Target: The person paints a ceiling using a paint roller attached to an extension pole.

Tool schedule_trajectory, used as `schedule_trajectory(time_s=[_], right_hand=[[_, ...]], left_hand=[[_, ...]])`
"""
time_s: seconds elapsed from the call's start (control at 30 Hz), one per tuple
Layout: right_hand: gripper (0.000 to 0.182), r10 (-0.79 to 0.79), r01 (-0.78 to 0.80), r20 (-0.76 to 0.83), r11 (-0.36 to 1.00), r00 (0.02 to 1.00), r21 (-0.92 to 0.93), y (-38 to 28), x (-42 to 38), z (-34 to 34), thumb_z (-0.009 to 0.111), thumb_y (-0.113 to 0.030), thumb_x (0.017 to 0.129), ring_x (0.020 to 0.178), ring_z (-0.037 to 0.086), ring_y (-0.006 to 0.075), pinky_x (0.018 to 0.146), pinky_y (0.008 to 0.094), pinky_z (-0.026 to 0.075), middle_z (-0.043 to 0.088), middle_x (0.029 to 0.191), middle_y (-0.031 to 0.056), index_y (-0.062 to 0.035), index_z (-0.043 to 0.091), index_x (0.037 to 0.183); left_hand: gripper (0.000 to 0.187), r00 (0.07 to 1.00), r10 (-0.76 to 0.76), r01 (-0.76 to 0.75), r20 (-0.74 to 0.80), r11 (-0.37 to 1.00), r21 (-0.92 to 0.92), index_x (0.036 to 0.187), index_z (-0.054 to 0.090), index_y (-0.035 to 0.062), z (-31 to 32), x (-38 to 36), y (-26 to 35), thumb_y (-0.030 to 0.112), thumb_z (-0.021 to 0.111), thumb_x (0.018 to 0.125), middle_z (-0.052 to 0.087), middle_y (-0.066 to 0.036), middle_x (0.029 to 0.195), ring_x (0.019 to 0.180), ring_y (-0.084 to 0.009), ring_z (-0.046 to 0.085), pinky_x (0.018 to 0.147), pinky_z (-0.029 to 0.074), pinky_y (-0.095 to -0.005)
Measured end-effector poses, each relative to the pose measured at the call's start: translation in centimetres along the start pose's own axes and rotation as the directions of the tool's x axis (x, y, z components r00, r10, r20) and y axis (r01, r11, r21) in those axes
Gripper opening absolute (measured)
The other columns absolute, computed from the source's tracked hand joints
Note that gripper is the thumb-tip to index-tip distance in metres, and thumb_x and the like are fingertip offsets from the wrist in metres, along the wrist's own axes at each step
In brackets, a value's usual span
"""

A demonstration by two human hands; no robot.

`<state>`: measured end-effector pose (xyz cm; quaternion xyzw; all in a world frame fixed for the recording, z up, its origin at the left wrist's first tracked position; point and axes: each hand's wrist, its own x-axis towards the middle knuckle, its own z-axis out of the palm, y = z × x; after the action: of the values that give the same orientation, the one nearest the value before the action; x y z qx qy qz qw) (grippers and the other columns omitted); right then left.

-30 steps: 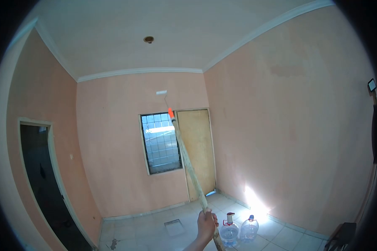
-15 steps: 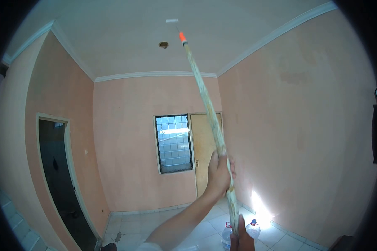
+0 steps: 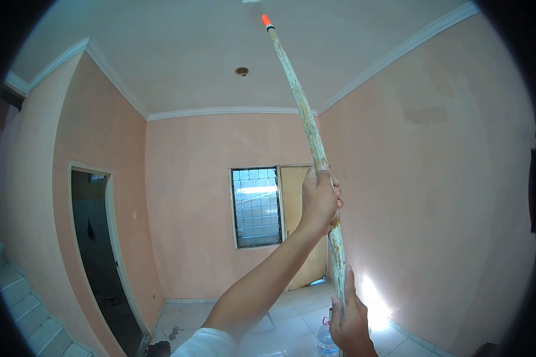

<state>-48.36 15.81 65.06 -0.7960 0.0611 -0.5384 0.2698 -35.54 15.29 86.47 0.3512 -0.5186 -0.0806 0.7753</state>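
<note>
Left hand (image 3: 319,199): right of centre in the frame, arm reaching up from the lower middle; its grip is clenched around the pole, fingers wrapped over the shaft from the left.
Right hand (image 3: 352,318): at the bottom edge, right of centre, lower on the same shaft; thumb lies straight up along the pole and the grip is clasped on it — the fingers behind the shaft are hidden.
Pole (image 3: 307,122): long, pale, paint-flecked, with rusty patches just below the left hand; it runs from the bottom of the frame, right of centre, up and slightly leftward to the top centre.
Orange tip (image 3: 267,21): at the top of the pole, near the upper edge of the frame, close under the ceiling; a small white piece shows just above it, cut off by the edge — too little of it is seen to tell what it is.
Ceiling (image 3: 178,53): white, filling the upper part of the frame, with a small round fitting (image 3: 242,71) left of the pole.
Walls: peach-coloured, with white cornice along the top.
Window (image 3: 256,206): glass-block panes, centre of the far wall, behind the left forearm.
Door (image 3: 293,199): wooden, just right of the window, partly behind the hand and pole.
Doorway (image 3: 98,244): dark opening on the left wall.
Water bottle (image 3: 326,339): clear, on the tiled floor at the bottom, just left of the right hand.
</note>
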Motion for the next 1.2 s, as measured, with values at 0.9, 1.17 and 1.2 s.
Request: schedule_trajectory(time_s=[0.9,1.17,1.2], right_hand=[[0.069,-0.008,0.008,-0.009,1.0,1.0,0.018,0.3,2.3,0.2,0.05,-0.003,0.098,0.085,0.068,0.0497,0.076,0.0488,0.054,0.066,0.098,0.0336,-0.0026,0.017,0.159],[0.07,-0.033,0.034,-0.022,0.999,0.999,0.035,0.9,3.5,1.2,0.05,-0.002,0.099,0.084,0.069,0.0473,0.075,0.0479,0.054,0.066,0.095,0.0337,-0.0035,0.015,0.16],[0.07,-0.008,0.008,-0.005,1.0,1.0,0.029,0.6,3.9,1.2,0.05,-0.002,0.099,0.084,0.069,0.0471,0.075,0.0478,0.054,0.066,0.095,0.0339,-0.0032,0.015,0.16]], left_hand=[[0.026,0.999,0.013,-0.009,-0.035,0.993,0.121,0.117,0.048,0.0024,-0.1,3.0,-0.6,0.025,0.039,0.108,0.049,-0.003,0.082,0.06,-0.0081,0.046,0.047,0.044,-0.025],[0.027,1.0,0.014,-0.011,-0.017,0.99,0.138,0.119,0.047,0.0011,-0.9,4.3,-0.9,0.023,0.039,0.107,0.049,-0.004,0.084,0.062,-0.0088,0.047,0.048,0.044,-0.0254],[0.027,1.0,0.013,-0.01,-0.015,0.992,0.127,0.119,0.047,0.0009,-1.1,4.6,-1.0,0.023,0.039,0.107,0.049,-0.004,0.084,0.062,-0.0089,0.047,0.048,0.044,-0.0255]])
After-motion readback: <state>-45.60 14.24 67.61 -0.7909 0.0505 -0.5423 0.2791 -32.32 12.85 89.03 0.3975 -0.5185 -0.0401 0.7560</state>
